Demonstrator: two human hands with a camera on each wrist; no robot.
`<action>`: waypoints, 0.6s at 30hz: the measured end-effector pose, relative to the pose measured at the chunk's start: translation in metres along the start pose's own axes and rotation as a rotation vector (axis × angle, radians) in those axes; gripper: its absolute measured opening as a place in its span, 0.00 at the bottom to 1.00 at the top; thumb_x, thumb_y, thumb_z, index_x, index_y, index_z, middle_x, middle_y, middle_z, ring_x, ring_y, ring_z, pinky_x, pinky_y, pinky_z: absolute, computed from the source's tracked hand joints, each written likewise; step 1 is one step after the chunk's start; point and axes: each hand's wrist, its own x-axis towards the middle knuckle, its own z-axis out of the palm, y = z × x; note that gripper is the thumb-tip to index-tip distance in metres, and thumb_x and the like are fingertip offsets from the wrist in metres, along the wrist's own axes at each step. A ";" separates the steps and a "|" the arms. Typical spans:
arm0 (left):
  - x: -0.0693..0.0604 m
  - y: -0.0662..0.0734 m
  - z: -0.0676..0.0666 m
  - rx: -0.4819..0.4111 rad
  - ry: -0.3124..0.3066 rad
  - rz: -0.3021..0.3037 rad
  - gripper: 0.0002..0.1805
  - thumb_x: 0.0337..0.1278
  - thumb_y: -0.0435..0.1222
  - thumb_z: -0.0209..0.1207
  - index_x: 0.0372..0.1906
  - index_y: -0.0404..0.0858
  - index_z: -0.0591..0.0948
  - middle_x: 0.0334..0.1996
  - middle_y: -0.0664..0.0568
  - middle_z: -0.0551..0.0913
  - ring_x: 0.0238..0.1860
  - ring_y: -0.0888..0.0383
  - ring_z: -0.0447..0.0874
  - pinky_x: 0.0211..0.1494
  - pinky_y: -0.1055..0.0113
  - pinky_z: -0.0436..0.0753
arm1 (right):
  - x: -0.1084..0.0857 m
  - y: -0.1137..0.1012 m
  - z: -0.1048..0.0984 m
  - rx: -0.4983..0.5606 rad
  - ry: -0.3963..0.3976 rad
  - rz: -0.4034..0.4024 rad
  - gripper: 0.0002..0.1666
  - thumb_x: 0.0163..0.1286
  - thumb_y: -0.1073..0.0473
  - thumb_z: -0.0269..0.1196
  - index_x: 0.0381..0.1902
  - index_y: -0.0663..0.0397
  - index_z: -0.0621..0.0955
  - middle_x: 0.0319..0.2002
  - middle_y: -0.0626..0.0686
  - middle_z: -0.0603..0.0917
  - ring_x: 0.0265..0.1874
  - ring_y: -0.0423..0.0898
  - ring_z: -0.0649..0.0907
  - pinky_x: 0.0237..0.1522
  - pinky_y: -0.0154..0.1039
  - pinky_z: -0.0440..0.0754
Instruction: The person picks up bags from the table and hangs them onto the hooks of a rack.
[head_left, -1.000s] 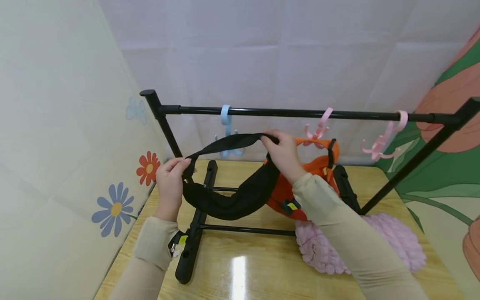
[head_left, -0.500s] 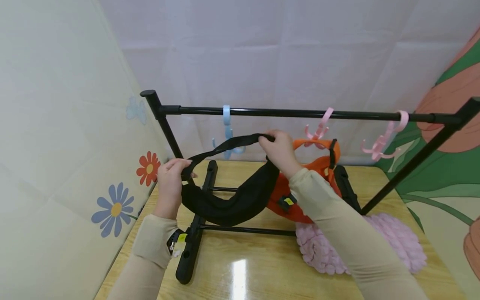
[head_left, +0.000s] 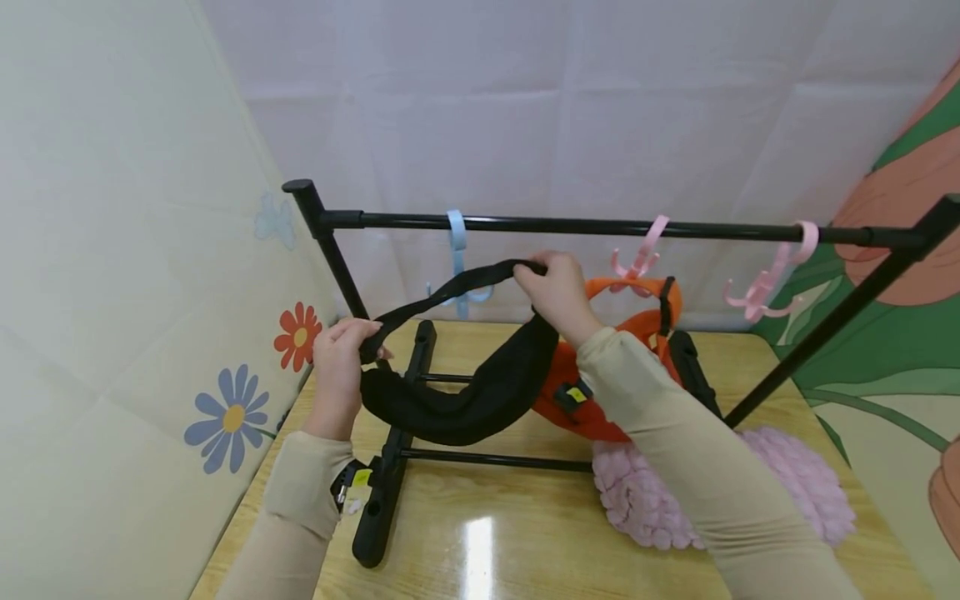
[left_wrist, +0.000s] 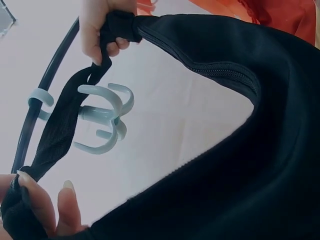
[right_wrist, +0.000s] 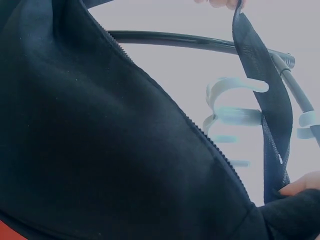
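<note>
A black zippered shoulder bag (head_left: 480,400) hangs below its strap (head_left: 442,293), stretched between both hands. My left hand (head_left: 337,367) pinches the strap's left end; my right hand (head_left: 558,296) grips it at the right, higher up. Just at the strap is a light-blue multi-prong hook (head_left: 458,237), hung on the rack's black top bar (head_left: 555,224). In the left wrist view, a prong of the blue hook (left_wrist: 102,115) overlaps the strap (left_wrist: 57,130). The right wrist view shows the same overlap. Whether the strap rests on the prong, I cannot tell.
An orange bag (head_left: 648,327) hangs by a pink hook (head_left: 639,254), partly behind my right arm. Another pink hook (head_left: 772,275) is further right. A puffy pink bag (head_left: 795,483) lies on the wooden table (head_left: 525,533). The rack's left foot (head_left: 375,517) stands near my left wrist.
The right hand has risen slightly and shifted a little left with the strap. The blue hook has swung and turned a little. The bag dipped, then came up slightly.
</note>
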 end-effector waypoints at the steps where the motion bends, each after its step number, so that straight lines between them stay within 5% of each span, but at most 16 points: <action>1: 0.000 0.000 -0.001 0.003 -0.007 0.009 0.17 0.66 0.34 0.52 0.22 0.40 0.83 0.18 0.55 0.77 0.20 0.59 0.79 0.38 0.62 0.76 | 0.000 -0.001 0.000 -0.002 0.004 -0.003 0.15 0.65 0.61 0.58 0.40 0.68 0.84 0.27 0.55 0.79 0.27 0.48 0.75 0.29 0.34 0.71; 7: -0.003 0.000 -0.004 0.050 -0.066 0.031 0.15 0.67 0.32 0.53 0.22 0.36 0.81 0.21 0.54 0.75 0.25 0.57 0.77 0.41 0.60 0.75 | 0.002 -0.005 -0.001 -0.006 0.027 -0.031 0.15 0.65 0.61 0.58 0.40 0.69 0.84 0.32 0.58 0.81 0.31 0.50 0.77 0.32 0.34 0.72; 14: -0.006 -0.002 -0.007 0.168 -0.240 0.015 0.13 0.71 0.30 0.49 0.52 0.27 0.77 0.26 0.52 0.74 0.28 0.56 0.75 0.38 0.66 0.76 | 0.001 -0.005 0.000 0.000 0.049 -0.093 0.13 0.64 0.64 0.57 0.37 0.70 0.83 0.29 0.58 0.81 0.29 0.52 0.77 0.31 0.35 0.72; 18: -0.005 -0.007 -0.006 0.286 -0.300 0.049 0.13 0.70 0.34 0.54 0.50 0.29 0.78 0.24 0.50 0.74 0.26 0.57 0.75 0.35 0.64 0.75 | -0.001 -0.007 0.001 0.015 0.067 -0.143 0.12 0.63 0.65 0.57 0.34 0.69 0.83 0.28 0.58 0.80 0.28 0.52 0.76 0.30 0.35 0.70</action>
